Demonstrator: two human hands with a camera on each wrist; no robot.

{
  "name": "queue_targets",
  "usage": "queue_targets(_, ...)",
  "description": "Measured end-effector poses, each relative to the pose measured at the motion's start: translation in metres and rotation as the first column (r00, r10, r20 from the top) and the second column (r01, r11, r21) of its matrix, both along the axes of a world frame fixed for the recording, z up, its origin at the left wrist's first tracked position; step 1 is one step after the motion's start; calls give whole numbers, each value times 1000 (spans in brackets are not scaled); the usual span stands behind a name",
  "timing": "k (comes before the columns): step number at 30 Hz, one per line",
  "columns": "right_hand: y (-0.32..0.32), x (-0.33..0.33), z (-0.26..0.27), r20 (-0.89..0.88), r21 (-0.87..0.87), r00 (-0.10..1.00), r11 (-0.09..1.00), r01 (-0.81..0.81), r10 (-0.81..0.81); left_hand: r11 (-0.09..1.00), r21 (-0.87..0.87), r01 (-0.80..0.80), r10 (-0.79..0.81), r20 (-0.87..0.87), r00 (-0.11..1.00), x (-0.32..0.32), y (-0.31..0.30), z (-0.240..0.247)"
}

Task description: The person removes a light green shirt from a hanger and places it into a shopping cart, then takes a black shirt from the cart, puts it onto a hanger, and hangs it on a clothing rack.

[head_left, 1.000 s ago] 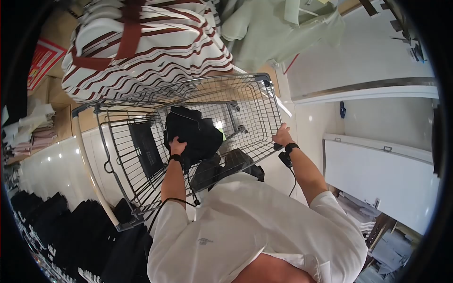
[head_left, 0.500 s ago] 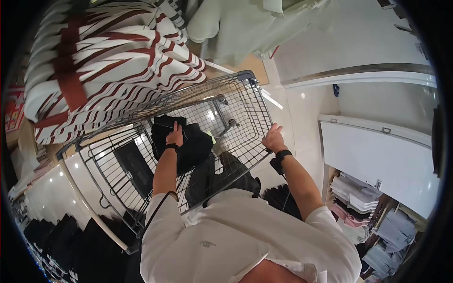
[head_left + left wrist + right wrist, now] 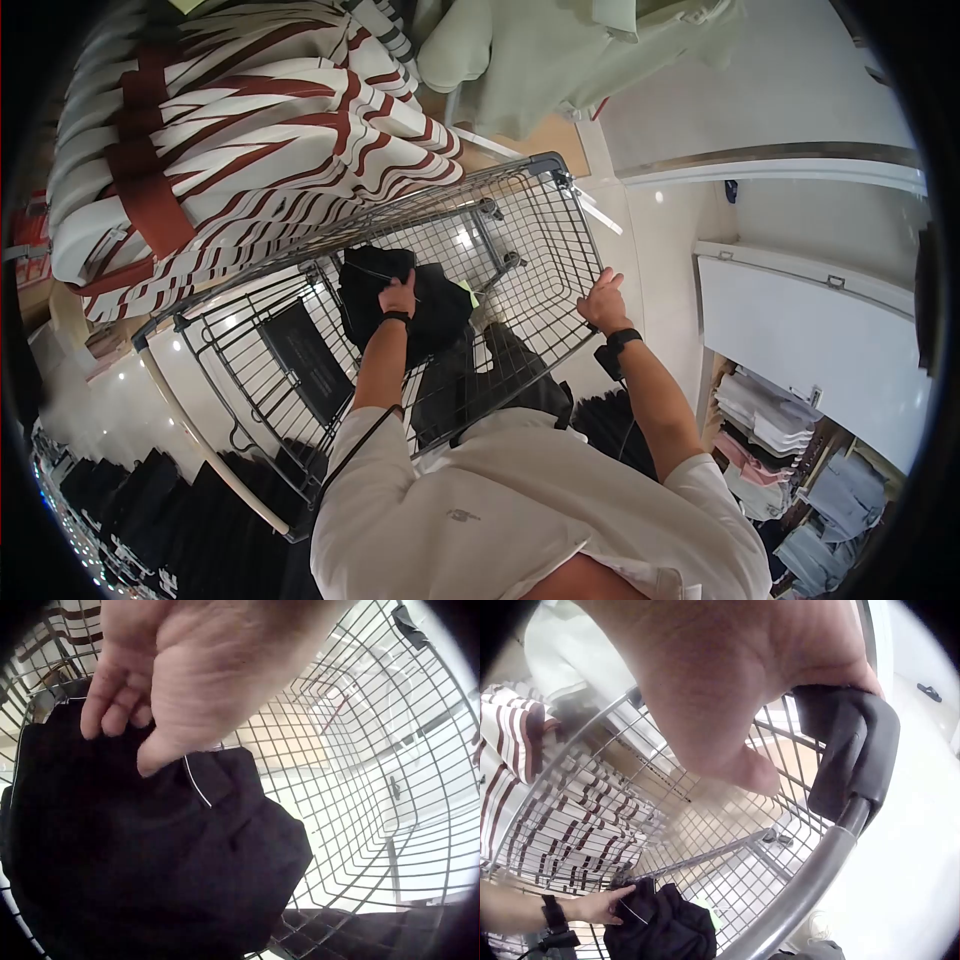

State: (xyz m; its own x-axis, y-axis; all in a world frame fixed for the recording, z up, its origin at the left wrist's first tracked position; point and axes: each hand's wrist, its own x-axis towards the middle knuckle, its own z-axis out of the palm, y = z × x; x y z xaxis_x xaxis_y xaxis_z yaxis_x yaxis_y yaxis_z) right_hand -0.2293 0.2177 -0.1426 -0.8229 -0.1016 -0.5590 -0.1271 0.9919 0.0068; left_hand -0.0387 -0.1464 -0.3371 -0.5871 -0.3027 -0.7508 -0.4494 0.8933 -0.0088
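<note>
A grey wire shopping cart stands before me with a crumpled black garment in its basket. My left hand reaches over the rim and rests at the garment's upper part. In the left wrist view its fingers hang loosely bent with fingertips at the dark cloth, the thumb apart from them. A thin white line runs across the cloth. My right hand holds the cart's corner; in the right wrist view its thumb hooks inside the rim beside the dark plastic corner piece.
Striped shirts hang along the cart's far side, with pale green shirts beside them. A white cabinet stands at right above folded clothes. Dark garments fill the lower left. The cart's push handle is at left.
My left hand has shifted from the garment's near left side up onto its top. The cart's handle end sits lower in view. My right hand stays at the corner.
</note>
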Motion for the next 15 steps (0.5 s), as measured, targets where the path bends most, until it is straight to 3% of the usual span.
queue_targets(1, 0, -2, -1, -1, 5, 1000, 1000, -8, 8, 996, -84, -8, 0, -104, 995, 0, -1, 0)
queue_targets(3, 0, 2, -2, -13, 0, 1000, 1000, -9, 9, 993, -50, -107, 101, -112, 989, -10, -7, 18)
queue_targets(5, 2, 3, -4, -20, -2, 1000, 1000, -22, 22, 980, -195, 38, -30, 42, 999, -7, -10, 14)
queue_targets(7, 6, 3, -9, -36, -12, 999, 1000, -23, 23, 970, -219, 106, -86, 99, 991, 2, -1, 21)
queue_targets(9, 8, 3, -10, -69, -59, 995, 996, -71, 66, 963, -99, 252, -241, 115, 964, 20, 6, 18)
queue_targets(10, 9, 3, -10, -72, -65, 996, 996, -66, 61, 989, 12, 147, -146, 219, 965, 28, 11, 16)
queue_targets(12, 7, 3, -9, -63, -66, 997, 996, -57, 53, 974, 93, 206, -224, 280, 934, 44, 17, 17)
queue_targets(14, 4, -1, -4, 64, 5, 998, 1000, 10, -11, 992, 118, 42, -75, 299, 951, 66, 25, 36)
queue_targets(15, 2, -4, -2, 57, -7, 998, 1000, 9, -9, 944, 309, -118, -1, 360, 933, 68, 21, 43)
